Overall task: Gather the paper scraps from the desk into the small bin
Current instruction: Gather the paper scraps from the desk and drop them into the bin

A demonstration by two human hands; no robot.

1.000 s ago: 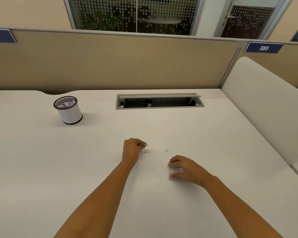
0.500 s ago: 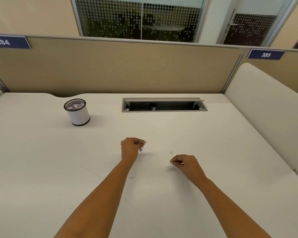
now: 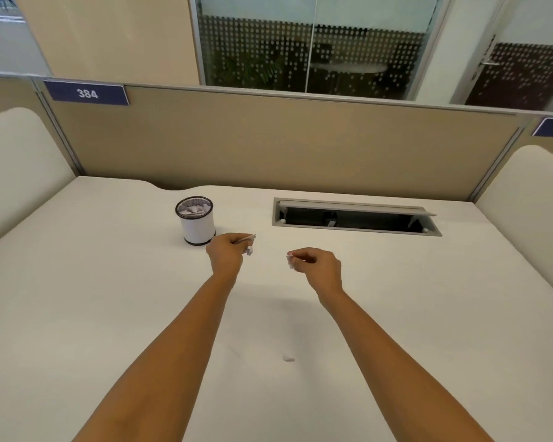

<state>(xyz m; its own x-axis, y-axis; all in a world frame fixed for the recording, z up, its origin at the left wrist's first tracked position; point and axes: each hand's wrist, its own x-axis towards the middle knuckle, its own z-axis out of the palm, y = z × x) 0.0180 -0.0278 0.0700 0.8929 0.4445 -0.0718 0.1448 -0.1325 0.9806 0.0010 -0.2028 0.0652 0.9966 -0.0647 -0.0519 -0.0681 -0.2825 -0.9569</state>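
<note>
A small white bin (image 3: pixel 198 229) with a black mesh rim stands on the white desk (image 3: pixel 93 298), with white paper scraps inside. My left hand (image 3: pixel 227 253) is raised just right of the bin and pinches white paper scraps (image 3: pixel 249 245) in curled fingers. My right hand (image 3: pixel 316 266) hovers further right, pinching a small white scrap (image 3: pixel 290 261) at its fingertips. One tiny scrap (image 3: pixel 288 358) lies on the desk between my forearms.
An open grey cable tray (image 3: pixel 355 218) is cut into the desk behind my right hand. Tan partition panels (image 3: pixel 268 148) close off the back; cream side dividers (image 3: pixel 16 167) stand left and right.
Both hands have lifted off the desk and moved forward and left toward the bin, each carrying scraps. The right hand picked its scrap up from the desk.
</note>
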